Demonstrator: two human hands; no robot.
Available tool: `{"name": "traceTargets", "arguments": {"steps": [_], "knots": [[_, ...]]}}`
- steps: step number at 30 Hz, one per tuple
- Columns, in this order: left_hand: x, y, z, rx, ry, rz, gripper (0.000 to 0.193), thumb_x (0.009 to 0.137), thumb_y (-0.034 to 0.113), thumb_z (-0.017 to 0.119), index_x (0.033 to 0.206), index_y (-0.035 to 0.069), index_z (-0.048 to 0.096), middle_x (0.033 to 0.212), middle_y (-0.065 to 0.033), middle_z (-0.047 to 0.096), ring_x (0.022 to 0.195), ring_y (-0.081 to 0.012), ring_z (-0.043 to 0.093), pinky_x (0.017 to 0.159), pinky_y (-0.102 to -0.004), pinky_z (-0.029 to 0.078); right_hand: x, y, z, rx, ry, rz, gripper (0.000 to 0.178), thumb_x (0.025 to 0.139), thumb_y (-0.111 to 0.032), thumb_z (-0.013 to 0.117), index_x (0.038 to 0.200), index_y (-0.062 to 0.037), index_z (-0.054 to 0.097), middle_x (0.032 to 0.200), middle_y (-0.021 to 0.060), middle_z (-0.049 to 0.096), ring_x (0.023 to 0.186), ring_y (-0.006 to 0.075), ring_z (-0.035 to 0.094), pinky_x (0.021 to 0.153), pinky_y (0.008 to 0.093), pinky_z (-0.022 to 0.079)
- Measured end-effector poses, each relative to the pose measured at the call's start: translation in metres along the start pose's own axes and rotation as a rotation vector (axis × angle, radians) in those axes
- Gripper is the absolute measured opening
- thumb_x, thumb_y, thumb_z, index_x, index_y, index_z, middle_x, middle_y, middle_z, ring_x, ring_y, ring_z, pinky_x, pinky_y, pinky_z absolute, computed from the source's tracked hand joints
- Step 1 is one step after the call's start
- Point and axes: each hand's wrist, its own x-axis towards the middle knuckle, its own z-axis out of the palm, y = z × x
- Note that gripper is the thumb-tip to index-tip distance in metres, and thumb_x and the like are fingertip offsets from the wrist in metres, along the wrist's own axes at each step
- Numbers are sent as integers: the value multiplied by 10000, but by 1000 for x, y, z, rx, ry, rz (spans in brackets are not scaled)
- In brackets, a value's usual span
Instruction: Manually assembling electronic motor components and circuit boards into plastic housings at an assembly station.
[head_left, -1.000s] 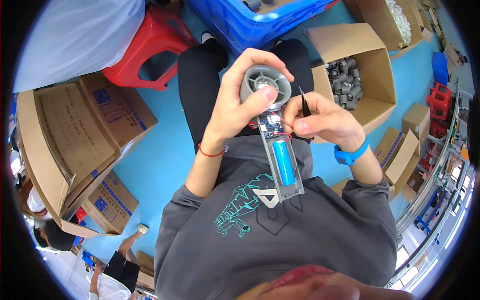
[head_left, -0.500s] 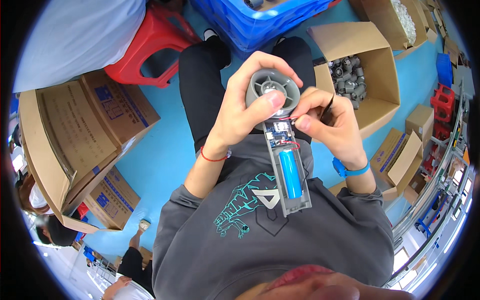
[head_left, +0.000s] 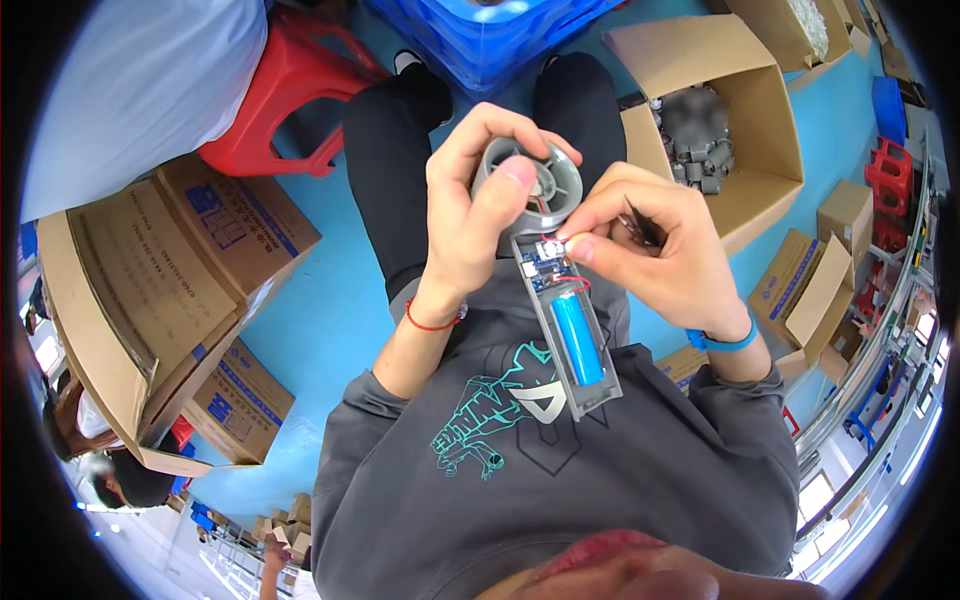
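A grey handheld fan housing (head_left: 550, 222) is in my left hand (head_left: 462, 205), its fingers wrapped round the round fan head and the thumb over its front. The open handle points toward my body and holds a small circuit board (head_left: 543, 270) and a blue cylindrical battery (head_left: 577, 340). A short red wire (head_left: 572, 283) loops between them. My right hand (head_left: 660, 250) pinches the end of a thin red lead against the white socket at the board's top edge; fingertips partly hide it. A slim dark pointed tool (head_left: 645, 227) is tucked in the same hand.
An open carton (head_left: 765, 155) with grey cylindrical parts stands at the far right. Ahead is a blue crate (head_left: 480, 50). On the left are a red stool (head_left: 240, 135), large cartons (head_left: 190, 265) and a person in light clothing (head_left: 140, 90).
The fan has shifted slightly left and tilted. My right fingertips have moved from beside the fan head's base down onto the socket on the board.
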Motion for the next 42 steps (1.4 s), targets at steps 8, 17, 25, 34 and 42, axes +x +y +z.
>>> {"name": "traceTargets", "arguments": {"steps": [8,17,25,34,42], "knots": [[-2,-1,3,-89,30,23,311,861,271,501,968,-21,512,964,-208,639,788,-154,612,714,-275,499,0,-2,5,176,23,31,71,815,28,660,881,4,661,848,-3,548,601,-3,399,520,176,278],[-2,0,4,2,25,89,348,852,291,533,987,-29,510,974,-211,637,759,-150,611,685,-265,497,-3,-5,7,29,84,-5,68,788,10,685,845,-16,657,812,-21,529,561,-17,374,484,167,250],[-3,4,3,42,28,112,335,841,267,546,983,-36,527,955,-214,645,751,-159,623,673,-268,499,0,4,-3,30,-17,-30,89,766,28,675,835,-28,665,841,-6,555,535,-19,367,466,164,245],[-6,0,3,329,28,411,321,728,149,565,955,-76,544,892,-263,651,668,-211,649,592,-272,520,-5,9,-4,-18,-34,44,141,721,18,687,856,-13,663,856,15,558,545,-3,390,459,165,273],[-5,-6,5,393,29,675,403,789,321,621,933,-50,554,867,-250,658,605,-227,608,526,-285,481,-11,18,6,-104,133,-249,186,671,7,713,846,-23,658,821,15,560,535,63,442,438,214,325]]}}
